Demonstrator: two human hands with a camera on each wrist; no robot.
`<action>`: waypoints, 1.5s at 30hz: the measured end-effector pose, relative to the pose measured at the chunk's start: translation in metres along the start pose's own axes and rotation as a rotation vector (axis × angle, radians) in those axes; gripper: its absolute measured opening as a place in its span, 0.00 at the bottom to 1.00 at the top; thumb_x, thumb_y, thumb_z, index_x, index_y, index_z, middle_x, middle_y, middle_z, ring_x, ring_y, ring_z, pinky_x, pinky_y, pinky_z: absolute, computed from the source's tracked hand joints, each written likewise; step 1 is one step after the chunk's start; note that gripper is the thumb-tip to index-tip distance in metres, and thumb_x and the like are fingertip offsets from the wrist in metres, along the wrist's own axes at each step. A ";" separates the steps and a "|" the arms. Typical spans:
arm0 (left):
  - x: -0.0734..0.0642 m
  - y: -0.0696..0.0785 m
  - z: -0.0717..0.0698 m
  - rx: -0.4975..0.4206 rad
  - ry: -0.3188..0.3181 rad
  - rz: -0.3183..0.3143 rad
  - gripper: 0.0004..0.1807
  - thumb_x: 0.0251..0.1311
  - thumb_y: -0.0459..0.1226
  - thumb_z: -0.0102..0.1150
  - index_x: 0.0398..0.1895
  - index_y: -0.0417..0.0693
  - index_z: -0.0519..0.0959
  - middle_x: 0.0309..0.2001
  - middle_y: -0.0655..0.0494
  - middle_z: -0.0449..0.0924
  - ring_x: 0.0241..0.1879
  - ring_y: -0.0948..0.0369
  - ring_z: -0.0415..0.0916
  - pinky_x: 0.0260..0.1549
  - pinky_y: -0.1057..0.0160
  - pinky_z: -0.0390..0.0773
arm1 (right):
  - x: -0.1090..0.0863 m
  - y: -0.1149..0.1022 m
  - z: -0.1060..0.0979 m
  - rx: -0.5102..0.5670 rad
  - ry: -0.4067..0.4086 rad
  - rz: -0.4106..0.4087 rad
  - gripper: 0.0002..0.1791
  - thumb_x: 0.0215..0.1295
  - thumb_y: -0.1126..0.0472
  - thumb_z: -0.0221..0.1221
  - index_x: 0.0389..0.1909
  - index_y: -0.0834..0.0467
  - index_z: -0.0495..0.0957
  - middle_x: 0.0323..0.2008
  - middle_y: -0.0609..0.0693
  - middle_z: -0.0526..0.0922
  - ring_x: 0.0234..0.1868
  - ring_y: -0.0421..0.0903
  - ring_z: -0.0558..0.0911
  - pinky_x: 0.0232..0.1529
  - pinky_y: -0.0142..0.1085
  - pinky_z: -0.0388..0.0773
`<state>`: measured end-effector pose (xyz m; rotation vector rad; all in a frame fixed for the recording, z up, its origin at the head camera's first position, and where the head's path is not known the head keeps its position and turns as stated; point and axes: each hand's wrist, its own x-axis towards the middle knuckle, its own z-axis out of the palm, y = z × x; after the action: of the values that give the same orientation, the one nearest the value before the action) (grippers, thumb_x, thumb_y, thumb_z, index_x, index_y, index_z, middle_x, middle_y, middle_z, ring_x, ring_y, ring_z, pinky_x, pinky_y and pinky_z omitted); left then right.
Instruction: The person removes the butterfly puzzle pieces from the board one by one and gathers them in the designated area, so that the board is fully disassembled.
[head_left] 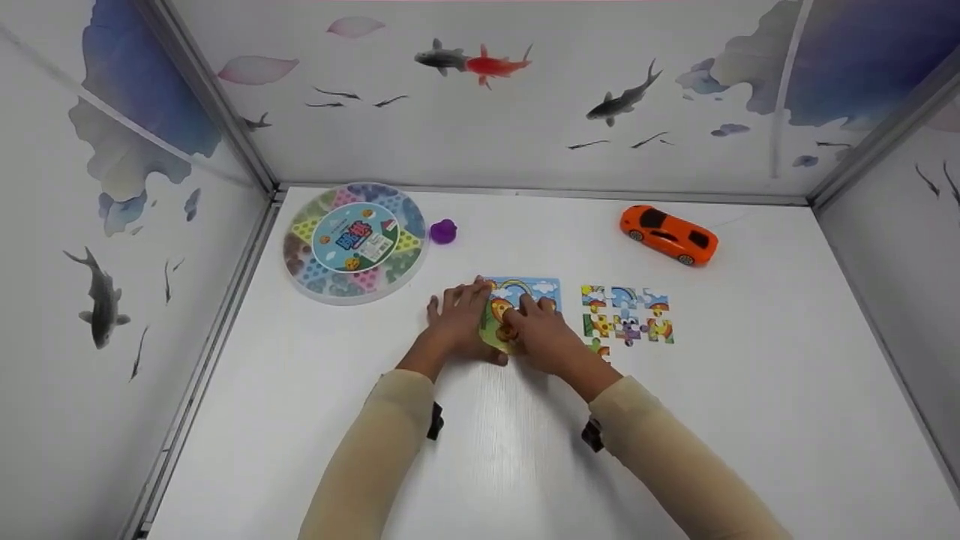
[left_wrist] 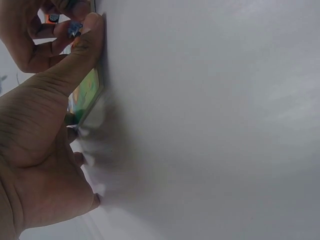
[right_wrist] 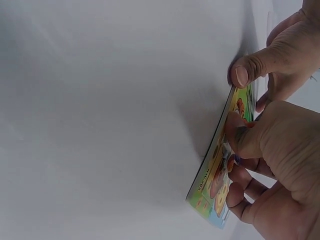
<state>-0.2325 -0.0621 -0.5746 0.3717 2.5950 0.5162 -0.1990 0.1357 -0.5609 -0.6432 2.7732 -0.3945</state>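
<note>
A small jigsaw puzzle board [head_left: 541,286] with a rainbow and cartoon picture lies flat on the white table. My left hand [head_left: 460,324] holds its left side, the fingers at the far left corner and the thumb [left_wrist: 82,55] along the near edge. Over the middle of the board, my right hand [head_left: 547,337] pinches a small puzzle piece [right_wrist: 231,162] between thumb and fingers; most of that piece is hidden. Loose jigsaw pieces [head_left: 628,327], several in rough rows, lie just right of the board, the nearest partly covered by the right forearm.
At the back left lies a round Chinese checkers box [head_left: 409,277], with a small purple toy [head_left: 444,232] beside it. An orange toy car [head_left: 667,234] stands at the back right. Printed panels [head_left: 525,142] wall the table at the back and sides.
</note>
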 end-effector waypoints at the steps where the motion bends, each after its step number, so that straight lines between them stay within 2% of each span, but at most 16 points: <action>1: 0.002 -0.001 0.001 -0.003 -0.004 -0.004 0.77 0.49 0.66 0.84 0.94 0.60 0.42 0.93 0.58 0.35 0.90 0.43 0.37 0.85 0.26 0.36 | -0.001 0.000 0.000 -0.002 0.001 -0.008 0.26 0.74 0.66 0.70 0.70 0.55 0.78 0.74 0.65 0.71 0.70 0.68 0.71 0.71 0.67 0.76; 8: 0.007 -0.004 0.007 -0.010 -0.001 -0.011 0.78 0.48 0.65 0.85 0.94 0.60 0.43 0.93 0.58 0.37 0.90 0.43 0.38 0.85 0.25 0.36 | -0.006 0.005 0.002 -0.075 0.017 -0.080 0.25 0.79 0.64 0.65 0.73 0.55 0.77 0.70 0.64 0.73 0.68 0.67 0.73 0.70 0.69 0.76; 16: -0.007 0.004 -0.002 0.009 0.032 0.003 0.75 0.49 0.65 0.85 0.93 0.57 0.47 0.93 0.57 0.41 0.89 0.43 0.41 0.85 0.26 0.40 | -0.014 0.011 0.002 -0.170 0.093 -0.137 0.19 0.80 0.59 0.66 0.68 0.53 0.81 0.63 0.57 0.78 0.65 0.60 0.75 0.65 0.67 0.75; 20: -0.011 0.006 -0.005 0.018 0.037 0.006 0.74 0.50 0.65 0.84 0.93 0.57 0.47 0.93 0.57 0.41 0.89 0.44 0.41 0.86 0.27 0.41 | -0.019 0.019 0.000 -0.182 0.148 -0.150 0.22 0.80 0.56 0.67 0.71 0.51 0.79 0.62 0.55 0.79 0.63 0.58 0.77 0.64 0.65 0.77; 23: -0.012 0.005 -0.005 0.013 0.039 0.012 0.74 0.50 0.65 0.85 0.93 0.58 0.47 0.93 0.57 0.40 0.90 0.45 0.41 0.86 0.27 0.40 | -0.024 0.029 -0.002 -0.165 0.184 -0.149 0.23 0.79 0.54 0.68 0.70 0.49 0.79 0.62 0.53 0.81 0.63 0.57 0.78 0.64 0.64 0.77; 29: -0.013 0.005 -0.006 0.004 0.045 0.017 0.74 0.51 0.63 0.85 0.93 0.57 0.46 0.93 0.57 0.40 0.90 0.44 0.40 0.86 0.26 0.39 | -0.042 0.051 -0.007 -0.093 0.212 -0.131 0.15 0.79 0.54 0.68 0.62 0.48 0.85 0.60 0.51 0.82 0.62 0.56 0.79 0.65 0.63 0.76; 35: -0.012 0.005 -0.003 -0.001 0.051 0.010 0.74 0.51 0.63 0.85 0.93 0.58 0.46 0.92 0.57 0.42 0.89 0.44 0.40 0.86 0.27 0.38 | -0.067 0.075 -0.006 -0.037 0.198 -0.095 0.17 0.76 0.60 0.70 0.63 0.49 0.87 0.60 0.51 0.82 0.64 0.54 0.77 0.64 0.60 0.76; 37: -0.012 0.005 -0.003 -0.006 0.051 0.007 0.74 0.50 0.63 0.85 0.93 0.58 0.46 0.92 0.58 0.42 0.90 0.44 0.40 0.86 0.28 0.38 | -0.075 0.083 -0.006 -0.022 0.190 -0.084 0.18 0.76 0.61 0.71 0.64 0.50 0.87 0.60 0.51 0.82 0.63 0.54 0.78 0.64 0.61 0.76; 41: -0.012 0.005 -0.003 -0.012 0.049 0.006 0.74 0.50 0.62 0.85 0.93 0.58 0.46 0.93 0.58 0.42 0.90 0.44 0.39 0.86 0.28 0.37 | -0.091 0.098 -0.006 0.018 0.178 -0.040 0.20 0.75 0.60 0.72 0.65 0.49 0.86 0.61 0.51 0.81 0.64 0.56 0.79 0.70 0.68 0.75; 45: -0.012 0.006 -0.003 -0.015 0.048 0.010 0.75 0.50 0.62 0.85 0.93 0.57 0.45 0.93 0.57 0.41 0.90 0.44 0.39 0.87 0.28 0.37 | -0.108 0.112 -0.006 0.039 0.185 -0.008 0.21 0.75 0.61 0.71 0.67 0.49 0.85 0.61 0.52 0.81 0.67 0.58 0.80 0.73 0.69 0.73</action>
<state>-0.2227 -0.0621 -0.5651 0.3720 2.6357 0.5538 -0.1504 0.2834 -0.5701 -0.6390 2.9297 -0.5333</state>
